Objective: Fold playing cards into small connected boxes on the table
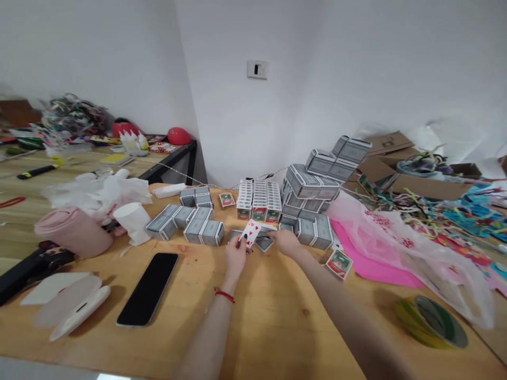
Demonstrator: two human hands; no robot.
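A playing card (251,232) with red hearts, perhaps with others behind it, is pinched in my left hand (236,252), face toward me. Just right of it, my right hand (285,241) has its fingers closed at the edge of a grey-backed card; the fingertips are small and partly hidden. Another grey-backed piece (263,244) lies under and between the hands on the wooden table (273,311). Directly behind them stand rows of card boxes (259,200) with green and red fronts. One loose card box (339,264) lies to the right, another (227,200) at the back.
Grey-patterned card boxes form low groups (204,232) on the left and a tall, leaning stack (312,182) on the right. A black phone (148,289), a white roll (132,223) and a pink roll (74,232) lie left. Yellow tape (431,321) and a plastic bag (412,243) lie right.
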